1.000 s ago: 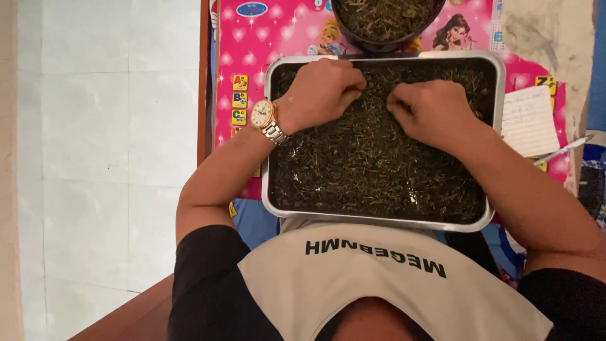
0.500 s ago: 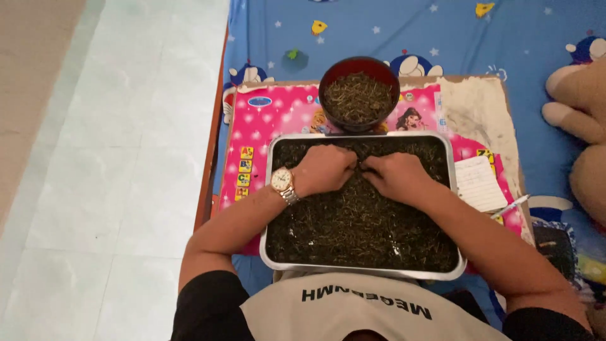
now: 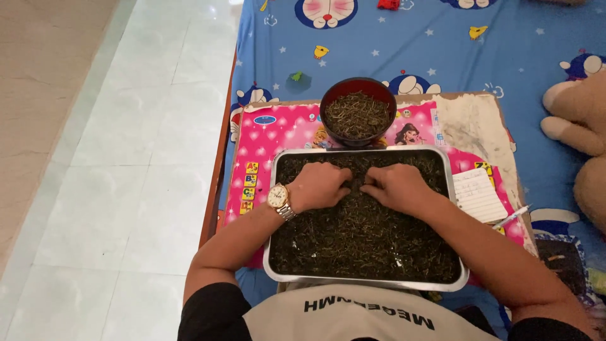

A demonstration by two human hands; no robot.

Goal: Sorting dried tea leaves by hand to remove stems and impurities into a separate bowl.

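A rectangular metal tray [image 3: 456, 189] full of dark dried tea leaves [image 3: 360, 240] lies in front of me on a pink picture mat [image 3: 278, 136]. My left hand [image 3: 322, 185], with a gold wristwatch [image 3: 278, 197] on the wrist, rests palm down on the leaves in the tray's far half. My right hand [image 3: 398, 186] lies beside it, fingers curled into the leaves. The fingertips of both hands nearly meet at the tray's middle. Just beyond the tray stands a dark red bowl [image 3: 357, 113] holding more dried leaves.
The mat lies on a blue cartoon-print sheet [image 3: 442, 44] over a low bed. A small lined notepad [image 3: 478, 194] and a pen [image 3: 512, 216] lie to the tray's right. A plush toy [image 3: 577, 120] is at the far right. A pale tiled floor [image 3: 126, 158] is on the left.
The view has tilted up and pulled back, showing more of the bed and the bowl. Both hands stay on the leaves and have drawn closer together.
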